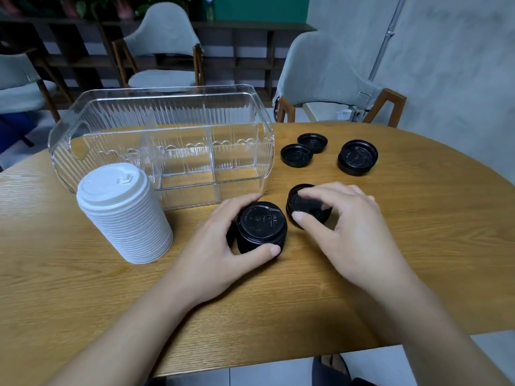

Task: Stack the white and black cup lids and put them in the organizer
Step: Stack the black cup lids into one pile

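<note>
the left hand (220,246) grasps a black lid stack (262,227) near the table's (418,246) front edge; the right hand (342,229) pinches another black lid (306,204) just beside it; white lid stack (122,213) stands left, touching the clear organizer (167,140) behind; three more black lids lie toward the far right edge.

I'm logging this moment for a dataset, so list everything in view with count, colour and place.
organizer: one, clear, table's far left, nothing visible inside
white lid stack: one, white, near left, in front of the organizer
black lid stack: one, black, centre
black lids under the right hand: count unclear, black
loose black lids: two, black, far right of the organizer
small black stack: one, black, far right
table: one, wood
chairs: three, grey, behind
left hand: holds the black lid stack
right hand: on the lids beside it
</note>
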Demonstrator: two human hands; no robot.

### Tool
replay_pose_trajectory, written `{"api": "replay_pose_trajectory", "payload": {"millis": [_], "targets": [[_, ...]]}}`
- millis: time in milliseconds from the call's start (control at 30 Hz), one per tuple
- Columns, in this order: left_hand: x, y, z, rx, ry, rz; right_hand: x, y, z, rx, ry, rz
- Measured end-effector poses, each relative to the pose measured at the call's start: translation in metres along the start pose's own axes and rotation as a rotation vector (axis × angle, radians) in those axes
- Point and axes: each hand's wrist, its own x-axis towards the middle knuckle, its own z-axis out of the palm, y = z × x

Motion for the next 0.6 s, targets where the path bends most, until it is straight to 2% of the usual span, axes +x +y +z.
{"api": "replay_pose_trajectory", "payload": {"millis": [133,333,600], "targets": [[0.000,0.001,0.000,0.005,-0.001,-0.006,0.000,0.018,0.010,-0.210,-0.015,-0.034],[0.000,0.002,0.000,-0.020,0.002,-0.026,0.001,0.019,0.019,-0.260,0.052,-0.088],[0.000,0.000,0.000,-0.028,0.001,-0.031,0.001,0.015,0.022,-0.229,0.043,-0.039]]}}
